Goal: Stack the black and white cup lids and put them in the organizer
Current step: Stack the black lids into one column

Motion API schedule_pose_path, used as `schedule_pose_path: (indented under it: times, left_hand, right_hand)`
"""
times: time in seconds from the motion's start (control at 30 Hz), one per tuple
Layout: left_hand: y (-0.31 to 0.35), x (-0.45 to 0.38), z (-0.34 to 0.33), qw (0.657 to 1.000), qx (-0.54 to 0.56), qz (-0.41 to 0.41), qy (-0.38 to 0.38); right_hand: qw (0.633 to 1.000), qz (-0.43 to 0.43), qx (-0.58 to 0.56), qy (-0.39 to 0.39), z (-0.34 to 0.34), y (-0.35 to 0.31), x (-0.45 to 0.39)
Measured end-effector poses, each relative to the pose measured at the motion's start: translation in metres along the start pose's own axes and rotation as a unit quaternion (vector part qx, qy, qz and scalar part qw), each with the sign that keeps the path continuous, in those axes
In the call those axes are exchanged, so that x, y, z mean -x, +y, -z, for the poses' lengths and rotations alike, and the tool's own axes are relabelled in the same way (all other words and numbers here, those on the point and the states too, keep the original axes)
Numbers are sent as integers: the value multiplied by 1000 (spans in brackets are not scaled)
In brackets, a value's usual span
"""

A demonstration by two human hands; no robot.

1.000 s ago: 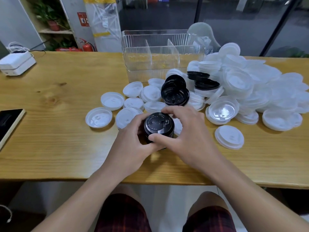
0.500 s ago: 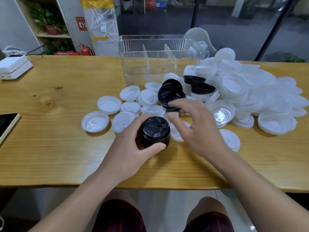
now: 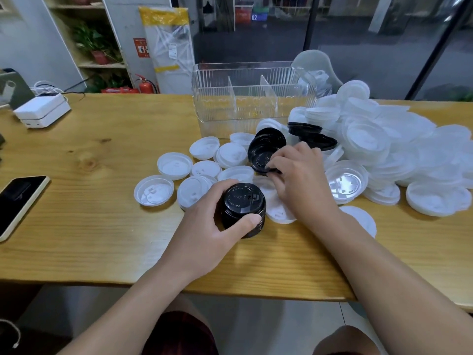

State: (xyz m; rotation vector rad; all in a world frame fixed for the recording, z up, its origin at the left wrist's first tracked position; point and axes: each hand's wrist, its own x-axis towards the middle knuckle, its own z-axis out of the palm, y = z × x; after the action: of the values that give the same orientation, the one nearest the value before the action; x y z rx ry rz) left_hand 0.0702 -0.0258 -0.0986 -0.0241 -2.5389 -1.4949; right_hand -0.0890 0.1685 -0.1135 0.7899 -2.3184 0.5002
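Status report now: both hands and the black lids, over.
Left hand grips black lid stack on table. Right hand pinches loose black lid. Organizer empty; white lids piled beside it.

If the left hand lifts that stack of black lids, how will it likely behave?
The stack of black lids probably lifts light, being thin plastic. It stands upright in the left hand, but nested lids may slip apart unless gripped low.

Wooden table [image 3: 102,149], scattered white lids [image 3: 384,139], organizer [image 3: 253,98], phone [image 3: 18,201]
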Motion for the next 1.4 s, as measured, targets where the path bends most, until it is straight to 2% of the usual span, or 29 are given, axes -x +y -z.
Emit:
schedule_pose_path:
  times: [0.17,0.37,0.43,0.53,0.67,0.83,0.9,1.0,1.13,1.23,1.4]
  left_hand:
    - [4,-8,-4,1000,-9,-8,-1]
    - [3,-7,-6,1000,-1,-18,2]
    - [2,-6,-6,1000,4,-18,-3]
    - [2,-5,-5,1000,6,-21,-7]
    - [0,-7,-5,1000,4,-24,-8]
    - [-2,-7,-4,1000,3,-24,-14]
    - [-3,-7,-4,1000,3,-26,-16]
    - [-3,-7,-4,1000,3,-26,-17]
    - [-3,-7,-4,999,4,-33,-14]
    - [-5,-7,-4,999,10,-30,-12]
    - [-7,-9,-4,1000,14,-11,-10]
  right_hand:
    - [993,-63,-104,-2,6,5,4]
    - [986,-54,-157,-20,13,3,6]
    - [975,-85,-203,-14,22,-3,7]
    - [927,-165,-337,-13,37,-11,9]
    - [824,-212,-525,-15,49,-11,7]
    - [752,-241,-604,-106,51,-7,9]
    - [766,-239,-581,-138,47,-9,11]
    - [801,-222,-537,-142,49,-13,11]
    - [789,-206,-550,-182,58,-19,13]
    - [826,-173,-499,-197,59,-24,14]
    - [892,-135,-392,-179,59,-30,18]
